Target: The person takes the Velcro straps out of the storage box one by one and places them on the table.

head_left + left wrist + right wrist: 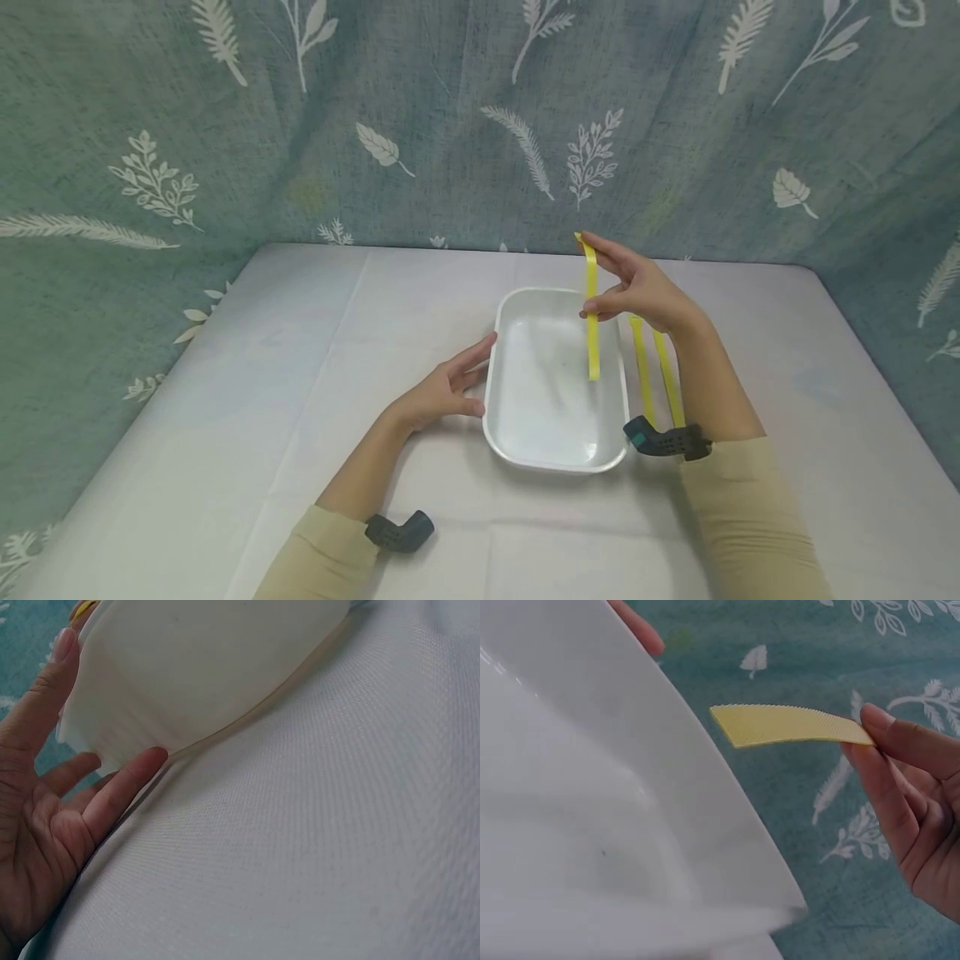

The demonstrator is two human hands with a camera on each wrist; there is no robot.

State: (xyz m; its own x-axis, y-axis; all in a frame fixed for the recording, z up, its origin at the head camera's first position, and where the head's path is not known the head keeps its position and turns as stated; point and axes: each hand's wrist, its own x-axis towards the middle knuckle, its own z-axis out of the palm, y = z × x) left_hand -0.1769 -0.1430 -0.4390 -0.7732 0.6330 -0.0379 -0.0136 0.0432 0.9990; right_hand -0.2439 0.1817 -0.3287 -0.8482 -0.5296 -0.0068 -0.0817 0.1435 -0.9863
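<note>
A white rectangular tray [491,392] with raised sides and rounded corners stands on the table. My left hand [442,390] is at its left side, with spread, fairly straight fingers touching the outer wall [210,667]. Above the tray's right side, my right hand [641,292] pinches a flat yellow strip [592,346] between thumb and fingers. The strip's lower part hangs over the tray, and its upper end bends at the index fingertip. In the right wrist view, the strip [787,726] shows a finely ribbed surface and juts out toward the tray's rim.
Two more yellow strips, one on the left [642,371] and one on the right [669,379], lie on the table between the tray and my right forearm. A white cloth [247,467] covers the table. Behind it hangs a green leaf-patterned curtain [442,108].
</note>
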